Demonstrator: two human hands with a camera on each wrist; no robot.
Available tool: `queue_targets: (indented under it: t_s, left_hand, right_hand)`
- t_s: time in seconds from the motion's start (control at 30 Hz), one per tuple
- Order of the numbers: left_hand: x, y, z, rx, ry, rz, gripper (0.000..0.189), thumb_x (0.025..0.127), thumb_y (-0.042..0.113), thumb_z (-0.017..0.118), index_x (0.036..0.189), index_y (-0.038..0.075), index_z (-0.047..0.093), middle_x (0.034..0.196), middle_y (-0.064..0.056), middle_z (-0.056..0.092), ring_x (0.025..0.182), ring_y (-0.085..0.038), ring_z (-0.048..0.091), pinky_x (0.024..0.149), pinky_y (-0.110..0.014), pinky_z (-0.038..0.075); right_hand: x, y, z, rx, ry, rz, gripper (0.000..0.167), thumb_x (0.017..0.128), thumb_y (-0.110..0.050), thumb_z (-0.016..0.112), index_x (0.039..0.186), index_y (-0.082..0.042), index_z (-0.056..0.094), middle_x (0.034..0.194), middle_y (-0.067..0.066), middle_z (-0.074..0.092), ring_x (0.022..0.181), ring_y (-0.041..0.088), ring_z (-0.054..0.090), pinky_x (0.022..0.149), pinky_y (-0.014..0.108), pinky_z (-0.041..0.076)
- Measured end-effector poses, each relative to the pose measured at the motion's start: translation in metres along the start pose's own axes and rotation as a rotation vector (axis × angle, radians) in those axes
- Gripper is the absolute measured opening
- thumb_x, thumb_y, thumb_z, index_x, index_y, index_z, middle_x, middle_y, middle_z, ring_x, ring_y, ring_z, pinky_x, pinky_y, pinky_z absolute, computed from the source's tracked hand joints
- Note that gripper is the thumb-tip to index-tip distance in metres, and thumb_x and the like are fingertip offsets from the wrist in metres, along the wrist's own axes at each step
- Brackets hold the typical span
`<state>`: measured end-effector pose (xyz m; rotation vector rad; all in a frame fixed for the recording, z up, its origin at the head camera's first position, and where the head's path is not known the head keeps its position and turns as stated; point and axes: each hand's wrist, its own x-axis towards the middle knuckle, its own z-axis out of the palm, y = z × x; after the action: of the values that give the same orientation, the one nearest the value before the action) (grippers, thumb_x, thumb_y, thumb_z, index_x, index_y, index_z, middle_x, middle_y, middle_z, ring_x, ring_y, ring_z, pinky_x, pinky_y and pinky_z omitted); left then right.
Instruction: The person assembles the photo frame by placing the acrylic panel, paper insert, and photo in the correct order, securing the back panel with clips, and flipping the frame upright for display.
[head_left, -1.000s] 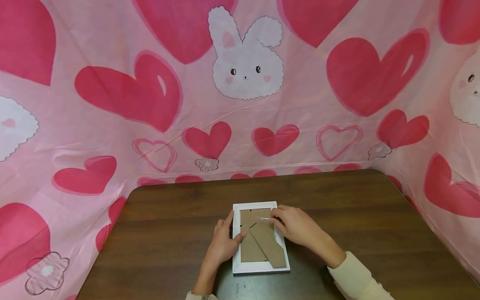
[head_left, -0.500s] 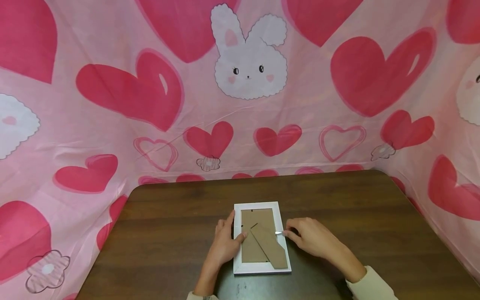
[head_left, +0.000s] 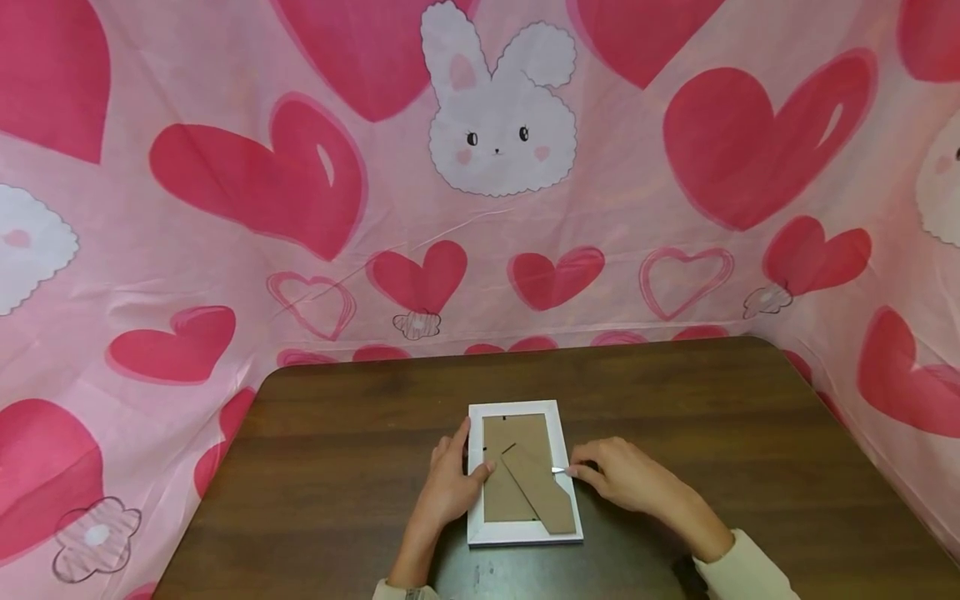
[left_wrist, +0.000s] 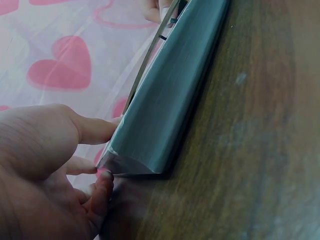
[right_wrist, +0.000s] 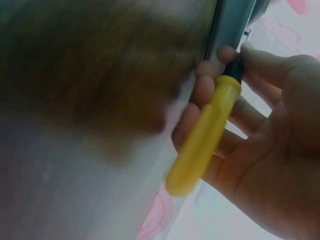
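Observation:
A white picture frame [head_left: 510, 534] lies face down on the table, its brown backing board [head_left: 502, 498] and fold-out stand [head_left: 551, 500] upward. My left hand [head_left: 447, 486] grips its left side, thumb over the border and fingers along the outer edge. In the left wrist view the thumb presses the rim of the frame [left_wrist: 160, 95]. My right hand [head_left: 626, 475] pinches a screwdriver [right_wrist: 200, 145] with a yellow handle and black collar. Its silvery tip [head_left: 558, 470] reaches the inner edge of the right border, beside the stand. Small dark tabs [head_left: 504, 418] edge the backing.
The dark wooden table [head_left: 360, 417] extends around the frame on all sides. Behind it and at both sides hangs a pink cloth [head_left: 487, 225] printed with hearts and rabbits.
My right hand has moved down and right, taking the screwdriver tip from over the upper backing to the right inner edge, where it has stayed nearly still. My left hand keeps its hold.

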<state>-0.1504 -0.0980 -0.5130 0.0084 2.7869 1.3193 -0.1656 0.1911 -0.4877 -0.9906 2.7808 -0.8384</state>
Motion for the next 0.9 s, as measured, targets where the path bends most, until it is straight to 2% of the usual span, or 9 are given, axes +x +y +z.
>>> queue_targets:
  t_s: [0.13,0.47,0.57,0.77,0.9]
  left_hand:
    - [0.000,0.001,0.000,-0.001,0.003,0.007,0.082,0.092,0.022,0.080,0.162,0.008,0.039,0.116,-0.014,0.057,0.111,-0.027,0.048,0.088,-0.046,0.047]
    - [0.000,0.002,-0.004,0.002,0.004,-0.006,0.083,0.093,0.024,0.080,0.163,0.010,0.038,0.119,-0.016,0.056,0.113,-0.028,0.048,0.090,-0.050,0.049]
    - [-0.001,0.002,-0.004,0.005,0.005,0.006,0.082,0.092,0.023,0.080,0.162,0.009,0.039,0.116,-0.016,0.056,0.111,-0.029,0.048,0.089,-0.050,0.048]
    - [-0.003,0.001,0.000,0.008,0.001,0.018,0.082,0.092,0.023,0.080,0.161,0.008,0.040,0.114,-0.015,0.057,0.110,-0.028,0.048,0.089,-0.048,0.048]
    - [-0.001,0.001,0.000,0.003,0.003,0.013,0.081,0.092,0.023,0.080,0.161,0.008,0.040,0.113,-0.015,0.056,0.109,-0.027,0.048,0.088,-0.047,0.047]
  right_hand:
    - [0.001,0.002,0.000,0.023,-0.029,-0.002,0.010,0.099,-0.018,0.072,0.089,-0.019,0.076,0.081,-0.011,0.069,0.074,-0.004,0.053,0.069,0.023,0.049]
    - [0.011,0.005,-0.004,0.060,-0.133,0.045,0.008,0.098,-0.022,0.072,0.094,-0.019,0.079,0.082,-0.011,0.071,0.073,-0.002,0.054,0.070,0.024,0.049]
    - [0.013,0.006,-0.005,0.064,-0.154,0.042,0.011,0.100,-0.024,0.071,0.092,-0.020,0.077,0.078,-0.013,0.066,0.071,-0.001,0.051,0.068,0.023,0.046]
    - [0.010,0.019,-0.007,0.159,-0.208,0.047,0.020,0.104,-0.029,0.065,0.086,-0.021,0.070,0.070,-0.017,0.049,0.065,-0.003,0.046,0.064,0.021,0.040]
    - [0.009,0.024,-0.008,0.182,-0.203,0.031,0.019,0.104,-0.030,0.065,0.088,-0.023,0.071,0.071,-0.017,0.050,0.066,-0.003,0.047,0.064,0.021,0.040]
